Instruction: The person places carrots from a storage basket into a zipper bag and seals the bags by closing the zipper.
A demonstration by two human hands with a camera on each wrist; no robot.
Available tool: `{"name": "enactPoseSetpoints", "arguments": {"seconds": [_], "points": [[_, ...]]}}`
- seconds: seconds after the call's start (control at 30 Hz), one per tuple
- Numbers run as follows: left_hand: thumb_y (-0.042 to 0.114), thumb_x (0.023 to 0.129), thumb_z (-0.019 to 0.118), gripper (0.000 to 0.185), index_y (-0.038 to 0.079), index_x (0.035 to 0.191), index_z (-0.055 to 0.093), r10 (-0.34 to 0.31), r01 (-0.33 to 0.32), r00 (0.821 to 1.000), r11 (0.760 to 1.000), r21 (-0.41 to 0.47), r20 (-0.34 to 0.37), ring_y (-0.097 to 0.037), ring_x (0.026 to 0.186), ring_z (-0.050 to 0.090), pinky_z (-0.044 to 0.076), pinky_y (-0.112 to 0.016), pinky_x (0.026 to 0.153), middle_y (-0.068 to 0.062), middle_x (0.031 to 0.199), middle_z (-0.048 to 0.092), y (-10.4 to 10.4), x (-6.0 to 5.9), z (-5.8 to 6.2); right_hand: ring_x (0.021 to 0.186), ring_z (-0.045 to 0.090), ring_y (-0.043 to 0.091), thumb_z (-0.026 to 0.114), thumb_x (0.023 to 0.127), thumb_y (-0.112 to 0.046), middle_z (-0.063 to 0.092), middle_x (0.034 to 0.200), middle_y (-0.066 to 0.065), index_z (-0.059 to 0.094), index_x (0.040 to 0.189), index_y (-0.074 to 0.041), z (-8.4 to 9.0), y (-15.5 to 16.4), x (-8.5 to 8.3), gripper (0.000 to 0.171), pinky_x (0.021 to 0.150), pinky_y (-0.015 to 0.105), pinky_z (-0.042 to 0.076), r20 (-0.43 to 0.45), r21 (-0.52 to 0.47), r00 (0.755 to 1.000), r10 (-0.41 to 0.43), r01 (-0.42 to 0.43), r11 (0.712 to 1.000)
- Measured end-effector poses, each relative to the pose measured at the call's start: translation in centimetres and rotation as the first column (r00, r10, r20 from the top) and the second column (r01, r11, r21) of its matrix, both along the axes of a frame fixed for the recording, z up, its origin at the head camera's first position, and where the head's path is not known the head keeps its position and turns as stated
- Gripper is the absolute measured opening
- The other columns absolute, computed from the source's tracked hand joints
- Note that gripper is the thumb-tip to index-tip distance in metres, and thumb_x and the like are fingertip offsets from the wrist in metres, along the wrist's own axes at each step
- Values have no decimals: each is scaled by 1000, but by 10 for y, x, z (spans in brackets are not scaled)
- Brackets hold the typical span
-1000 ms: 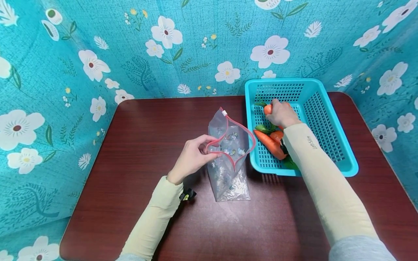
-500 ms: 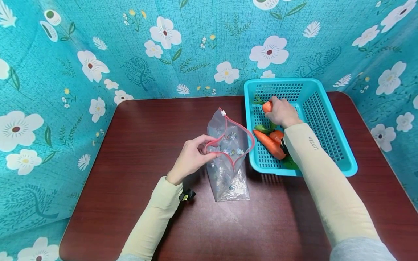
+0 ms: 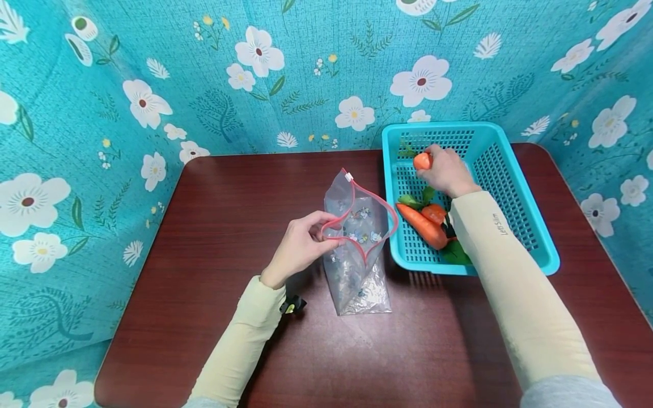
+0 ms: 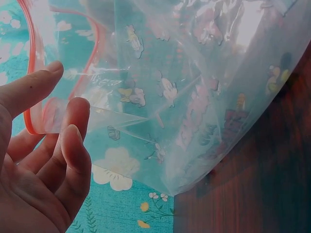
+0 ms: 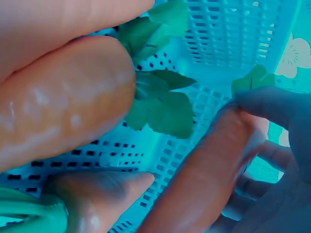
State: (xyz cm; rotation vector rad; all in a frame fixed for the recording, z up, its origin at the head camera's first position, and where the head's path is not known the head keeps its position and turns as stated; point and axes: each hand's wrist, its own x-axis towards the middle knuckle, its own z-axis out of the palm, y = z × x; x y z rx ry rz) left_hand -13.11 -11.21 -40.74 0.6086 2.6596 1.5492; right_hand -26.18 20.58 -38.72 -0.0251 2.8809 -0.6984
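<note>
Nearest, left hand (image 3: 298, 245): it is pinching the red zip rim of the clear, cartoon-printed plastic zip bag (image 3: 357, 243), thumb on one side and fingertips (image 4: 73, 141) on the other, so the mouth is gaping wide.
Bag: it is standing slumped on the dark reddish-brown wooden table (image 3: 214, 226), just beside the basket's near left corner, its mouth facing up and right toward that basket; it is looking empty, though the crinkled film is making that hard to judge.
Basket: the turquoise perforated plastic basket (image 3: 525, 226) is sitting at the table's far right, holding two orange carrots with green leaves (image 3: 422, 224) along its left wall, within easy reach of the bag.
Right hand (image 3: 449, 170): it is curling around a third orange carrot (image 3: 422, 161) over the basket's far left corner, its blunt end poking out toward the bag.
Backdrop: a teal cloth with white flowers (image 3: 204, 85) is hanging behind and around the table.
</note>
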Motion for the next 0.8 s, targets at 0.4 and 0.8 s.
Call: {"name": "enactPoseSetpoints", "arguments": {"seconds": [0.4,0.8], "points": [[14,74,84,41,14,112,68,3,-3,1000,1000,-8,8,-16,60,51,44,-24,52,-2,69,59,-1,0,0,106,44,41,54,96,-24,40,133,32,27,148,-3,12,1,1,62,80,52,44,-37,-79,999,-27,24,997],[13,74,83,40,14,111,68,1,-1,1000,1000,1,9,-16,61,50,42,-23,53,-2,68,59,-2,0,0,102,52,38,54,96,-34,49,127,28,26,147,-3,26,1,4,66,76,47,49,-32,-194,996,-81,74,978]]}}
